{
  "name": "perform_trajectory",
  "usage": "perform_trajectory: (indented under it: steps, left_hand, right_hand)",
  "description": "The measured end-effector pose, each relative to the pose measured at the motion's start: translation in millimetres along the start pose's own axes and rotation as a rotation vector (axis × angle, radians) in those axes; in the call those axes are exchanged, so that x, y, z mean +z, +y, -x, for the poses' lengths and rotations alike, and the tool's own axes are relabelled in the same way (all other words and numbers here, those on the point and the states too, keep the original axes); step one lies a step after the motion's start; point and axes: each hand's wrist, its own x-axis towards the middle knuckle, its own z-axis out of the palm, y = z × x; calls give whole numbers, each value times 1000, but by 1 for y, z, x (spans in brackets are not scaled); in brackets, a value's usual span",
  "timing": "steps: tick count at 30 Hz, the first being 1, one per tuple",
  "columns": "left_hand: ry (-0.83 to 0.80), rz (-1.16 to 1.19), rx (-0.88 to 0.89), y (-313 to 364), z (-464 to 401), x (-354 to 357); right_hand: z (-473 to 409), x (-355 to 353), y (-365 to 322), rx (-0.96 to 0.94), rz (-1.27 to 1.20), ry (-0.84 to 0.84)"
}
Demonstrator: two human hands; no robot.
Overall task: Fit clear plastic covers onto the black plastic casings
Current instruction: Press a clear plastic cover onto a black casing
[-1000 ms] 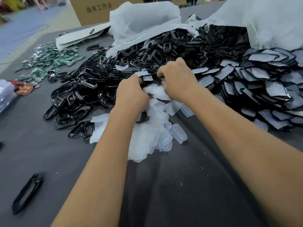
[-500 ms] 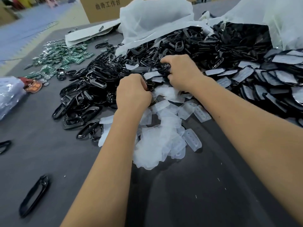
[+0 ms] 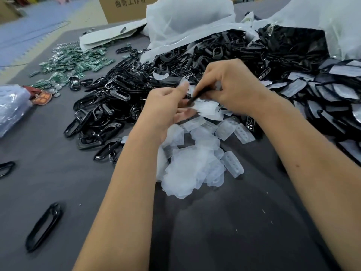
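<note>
Grey table (image 3: 58, 182): black casings (image 3: 109, 102) heaped from 9 to 1 o'clock of the hands, loose and interlocked. From 1 to 4 o'clock, fitted casings (image 3: 316, 90) with covers already on. At 6 o'clock of the hands, a pile of clear covers (image 3: 195, 161), overlapping, some showing a row of button domes.

Right hand (image 3: 234, 89): fingers curled around a single black casing (image 3: 197, 95), held edge-on and tilted; how much of it sits in the palm is hidden.
Left hand (image 3: 168, 106): thumb and fingers pinching one clear cover (image 3: 184, 84) at 12 o'clock of the hand, just beside the casing tip. Contact between the two: cannot tell.

Handling, judged: casing is light, rigid, glossy, likely slick; grip by the long side rails, leaving the opening free. Cover is thin, soft, flexible, probably buckles under a flat squeeze; hold by its edges and press the rim in progressively. Covers look prone to clinging together, so check that only one is lifted.
</note>
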Motion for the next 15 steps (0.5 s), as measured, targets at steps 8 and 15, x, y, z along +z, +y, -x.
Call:
perform_trajectory:
  steps: [8, 15]
  left_hand:
    - [-21, -28, -14, -6, 15, -11]
    - [138, -82, 137, -10, 6, 0]
  right_hand:
    - [25, 27, 9, 243, -381, 134]
    - [31, 55, 5, 314, -888, 217]
